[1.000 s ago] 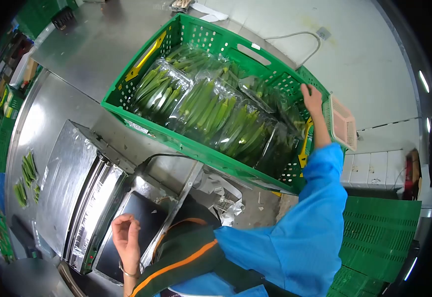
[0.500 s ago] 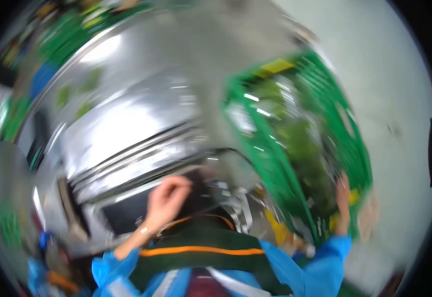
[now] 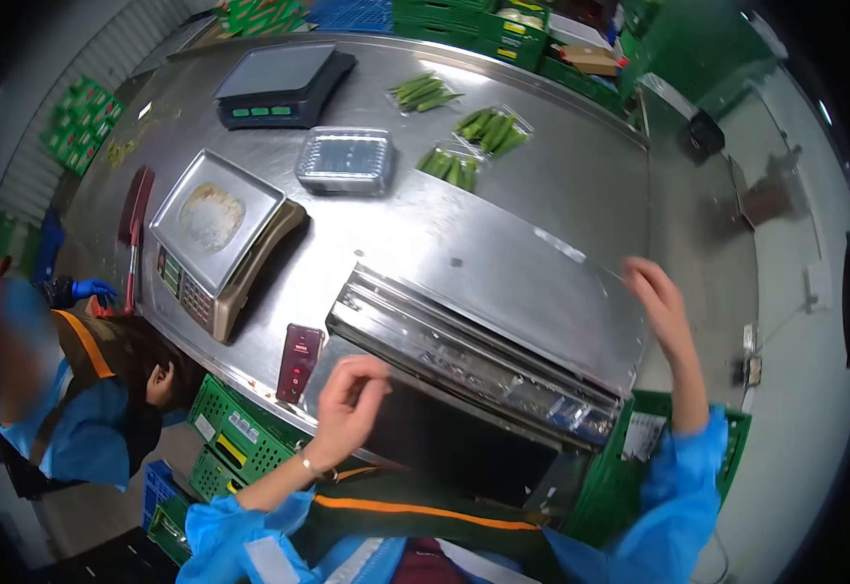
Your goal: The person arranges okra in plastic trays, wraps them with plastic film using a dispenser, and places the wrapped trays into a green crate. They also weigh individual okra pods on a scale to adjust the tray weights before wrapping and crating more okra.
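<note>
The left hand is nearest, its fingers loosely curled and holding nothing, hovering over the front edge of the black plate of the film-wrapping machine. The right hand is raised with open fingers, empty, above the right end of that machine's steel cover. The machine sits at the near edge of the stainless table. A small maroon device lies just left of it. Green crates stand under the table edge. At far left, a co-worker's blue-gloved hand shows. Farther back stand a steel-pan scale, an empty clear tray, two trays of okra, loose okra and a black scale.
</note>
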Action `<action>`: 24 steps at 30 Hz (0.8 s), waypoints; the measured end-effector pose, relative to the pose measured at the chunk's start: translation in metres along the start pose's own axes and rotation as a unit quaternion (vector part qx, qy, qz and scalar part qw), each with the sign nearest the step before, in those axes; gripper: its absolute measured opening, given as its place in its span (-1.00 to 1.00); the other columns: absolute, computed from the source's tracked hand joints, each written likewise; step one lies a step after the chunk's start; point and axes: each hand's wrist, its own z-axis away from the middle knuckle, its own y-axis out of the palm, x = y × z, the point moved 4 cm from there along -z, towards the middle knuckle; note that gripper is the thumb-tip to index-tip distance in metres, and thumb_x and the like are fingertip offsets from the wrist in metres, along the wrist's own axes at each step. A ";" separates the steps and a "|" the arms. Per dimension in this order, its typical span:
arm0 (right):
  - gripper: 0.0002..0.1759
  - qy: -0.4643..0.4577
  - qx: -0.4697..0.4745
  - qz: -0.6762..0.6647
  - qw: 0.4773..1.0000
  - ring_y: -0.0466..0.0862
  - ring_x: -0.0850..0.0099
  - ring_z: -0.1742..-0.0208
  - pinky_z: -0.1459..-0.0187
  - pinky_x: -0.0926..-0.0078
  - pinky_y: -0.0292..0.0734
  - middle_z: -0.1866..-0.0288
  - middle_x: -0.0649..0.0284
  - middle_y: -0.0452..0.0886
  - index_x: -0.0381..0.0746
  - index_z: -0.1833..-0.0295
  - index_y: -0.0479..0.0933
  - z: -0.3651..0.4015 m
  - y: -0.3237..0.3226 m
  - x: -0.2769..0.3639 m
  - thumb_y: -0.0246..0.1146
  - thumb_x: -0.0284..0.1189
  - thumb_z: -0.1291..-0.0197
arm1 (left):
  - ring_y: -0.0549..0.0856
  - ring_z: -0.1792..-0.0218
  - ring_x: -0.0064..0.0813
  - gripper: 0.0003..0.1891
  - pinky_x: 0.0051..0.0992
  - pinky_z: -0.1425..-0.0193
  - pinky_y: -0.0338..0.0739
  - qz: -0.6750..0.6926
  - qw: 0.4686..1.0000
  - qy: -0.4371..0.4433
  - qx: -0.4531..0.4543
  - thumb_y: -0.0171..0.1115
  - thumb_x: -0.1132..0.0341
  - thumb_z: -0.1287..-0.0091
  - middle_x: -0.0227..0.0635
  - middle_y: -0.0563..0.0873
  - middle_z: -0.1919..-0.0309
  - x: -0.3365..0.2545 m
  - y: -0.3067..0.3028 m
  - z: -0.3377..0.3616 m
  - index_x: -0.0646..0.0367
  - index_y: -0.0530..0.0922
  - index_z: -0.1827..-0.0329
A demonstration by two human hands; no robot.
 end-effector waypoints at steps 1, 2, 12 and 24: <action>-0.65 0.002 0.050 0.015 0.999 0.52 0.53 0.05 0.01 0.57 0.42 0.07 0.30 0.55 -0.28 -0.09 0.45 -0.058 0.032 -0.012 0.07 -0.32 -0.29 | 0.55 0.26 -0.61 -0.88 -0.64 0.16 0.50 -0.018 0.999 -0.001 -0.037 0.02 0.62 -0.28 -0.31 0.47 0.13 -0.001 -0.021 -0.003 0.27 0.46 0.17; -0.60 0.059 0.088 -0.023 0.994 0.53 0.46 0.05 0.02 0.51 0.44 0.02 0.28 0.51 -0.24 -0.14 0.41 -0.109 0.070 -0.014 0.03 -0.23 -0.30 | 0.55 0.27 -0.62 -0.88 -0.64 0.17 0.50 -0.037 0.997 -0.003 -0.075 0.02 0.62 -0.28 -0.32 0.46 0.14 0.000 -0.042 -0.005 0.27 0.45 0.17; -0.69 0.307 0.072 -0.030 0.949 0.43 0.54 0.59 0.60 0.57 0.30 0.57 0.37 0.46 -0.09 0.30 0.47 -0.329 0.252 -0.133 -0.01 -0.10 -0.25 | 0.54 0.42 -0.63 -0.90 -0.63 0.32 0.47 -0.103 0.940 -0.061 -0.319 0.06 0.61 -0.28 -0.31 0.54 0.29 0.058 -0.154 0.001 0.25 0.43 0.20; -0.66 0.366 0.188 -0.078 0.908 0.61 0.38 0.15 0.14 0.55 0.53 0.04 0.16 0.58 -0.31 -0.14 0.37 -0.339 0.247 -0.132 0.03 -0.47 -0.27 | 0.38 -0.17 -0.16 -0.23 -0.31 -0.23 0.22 -0.480 0.821 -0.232 -0.207 0.37 0.25 -0.03 -0.05 0.40 -0.11 0.125 -0.184 0.061 0.27 0.17 -0.29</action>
